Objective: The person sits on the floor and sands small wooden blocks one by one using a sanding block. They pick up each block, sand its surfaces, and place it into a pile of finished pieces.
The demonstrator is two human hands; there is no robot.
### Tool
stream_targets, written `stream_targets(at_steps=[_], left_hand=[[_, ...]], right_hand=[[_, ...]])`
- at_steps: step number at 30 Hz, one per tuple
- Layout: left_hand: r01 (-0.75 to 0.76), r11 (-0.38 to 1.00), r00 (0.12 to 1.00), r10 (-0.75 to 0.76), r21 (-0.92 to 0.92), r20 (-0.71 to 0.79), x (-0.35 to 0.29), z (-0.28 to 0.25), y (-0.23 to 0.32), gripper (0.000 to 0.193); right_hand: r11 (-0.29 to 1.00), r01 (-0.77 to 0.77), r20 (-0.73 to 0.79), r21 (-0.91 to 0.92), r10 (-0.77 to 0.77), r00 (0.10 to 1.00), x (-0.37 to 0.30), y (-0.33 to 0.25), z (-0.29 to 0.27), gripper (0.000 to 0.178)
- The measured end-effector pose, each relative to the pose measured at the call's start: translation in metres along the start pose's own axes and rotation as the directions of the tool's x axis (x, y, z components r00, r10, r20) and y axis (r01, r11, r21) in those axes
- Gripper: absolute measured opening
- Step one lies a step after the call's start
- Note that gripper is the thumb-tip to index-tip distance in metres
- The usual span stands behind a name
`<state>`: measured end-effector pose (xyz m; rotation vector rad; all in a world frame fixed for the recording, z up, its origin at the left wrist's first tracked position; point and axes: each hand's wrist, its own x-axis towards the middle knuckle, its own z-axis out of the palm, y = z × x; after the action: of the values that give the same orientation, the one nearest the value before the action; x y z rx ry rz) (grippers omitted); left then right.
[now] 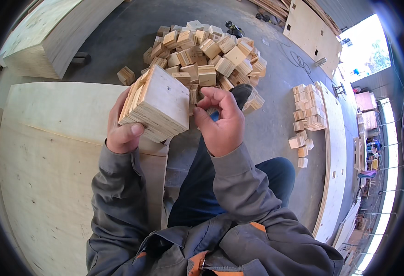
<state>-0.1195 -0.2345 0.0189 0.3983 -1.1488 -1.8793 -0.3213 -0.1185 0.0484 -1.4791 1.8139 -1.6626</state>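
Note:
My left hand (pixel 124 131) grips a layered plywood block (pixel 162 99) by its left side, thumb on the near edge and fingers behind it. The block is tilted, its pale smooth face turned up and its ply edges toward me. Just right of the block, my right hand (pixel 220 122) is raised with thumb and forefinger curled toward each other. What it pinches, if anything, is too small to make out. Below the block lies the corner of a large plywood surface (pixel 73 175).
A big heap of wooden blocks (pixel 211 53) lies on the grey floor ahead, a black tool (pixel 234 29) at its far side. More blocks (pixel 308 108) are stacked to the right beside a long plywood panel (pixel 335 161). A thick plywood stack (pixel 50 46) stands far left.

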Motion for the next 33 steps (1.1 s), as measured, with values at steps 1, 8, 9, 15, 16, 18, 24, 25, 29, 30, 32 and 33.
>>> stream_targets(at_steps=[1,8,9,15,16,18,24,25,29,30,32,33], left_hand=[[-0.004,1.000,1.000,0.004,0.002,-0.004,0.000,0.001,0.000,0.120],[-0.011,1.000,1.000,0.011,0.003,-0.015,-0.001,-0.002,-0.002,0.119],[-0.008,1.000,1.000,0.008,-0.003,-0.018,-0.001,-0.001,-0.001,0.119],[-0.023,1.000,0.999,0.022,-0.016,-0.047,0.000,0.000,-0.004,0.119],[-0.027,1.000,0.998,0.026,-0.014,-0.049,0.001,-0.001,-0.006,0.118],[-0.059,0.998,0.996,0.061,0.027,-0.059,0.002,-0.003,-0.010,0.117],[-0.093,0.993,0.995,0.095,0.076,-0.015,0.005,-0.007,-0.019,0.116],[-0.091,0.992,0.996,0.092,0.083,-0.009,0.007,-0.006,-0.022,0.117],[-0.089,0.984,0.995,0.094,0.157,-0.021,0.006,-0.015,-0.025,0.119],[-0.096,0.982,0.995,0.100,0.163,-0.017,0.005,-0.020,-0.028,0.118],[-0.087,0.975,0.996,0.092,0.203,-0.013,0.005,-0.033,-0.032,0.117],[-0.098,0.972,0.995,0.094,0.215,0.031,0.008,-0.032,-0.031,0.118]], right_hand=[[1.000,0.021,-0.006,-0.013,-0.021,1.000,0.000,0.002,0.000,0.048],[0.988,0.107,0.108,-0.112,-0.095,0.990,0.004,-0.011,-0.004,0.067],[0.984,0.140,0.143,-0.109,-0.123,0.982,0.003,-0.014,-0.004,0.072],[0.905,0.374,0.278,-0.203,-0.313,0.908,-0.004,-0.029,0.008,0.100],[0.897,0.372,0.265,-0.237,-0.309,0.913,-0.006,-0.028,0.013,0.101],[0.878,0.365,0.236,-0.309,-0.301,0.924,-0.008,-0.023,0.020,0.105],[0.832,0.386,0.181,-0.398,-0.341,0.922,-0.011,-0.031,0.030,0.120],[0.833,0.383,0.172,-0.399,-0.343,0.924,-0.012,-0.028,0.030,0.119],[0.856,0.376,0.096,-0.353,-0.367,0.925,-0.010,-0.011,0.041,0.111],[0.865,0.361,0.101,-0.350,-0.348,0.932,-0.011,-0.011,0.041,0.111],[0.869,0.356,0.085,-0.343,-0.349,0.933,-0.011,-0.016,0.041,0.111],[0.856,0.367,0.075,-0.365,-0.366,0.928,-0.012,-0.011,0.042,0.112]])
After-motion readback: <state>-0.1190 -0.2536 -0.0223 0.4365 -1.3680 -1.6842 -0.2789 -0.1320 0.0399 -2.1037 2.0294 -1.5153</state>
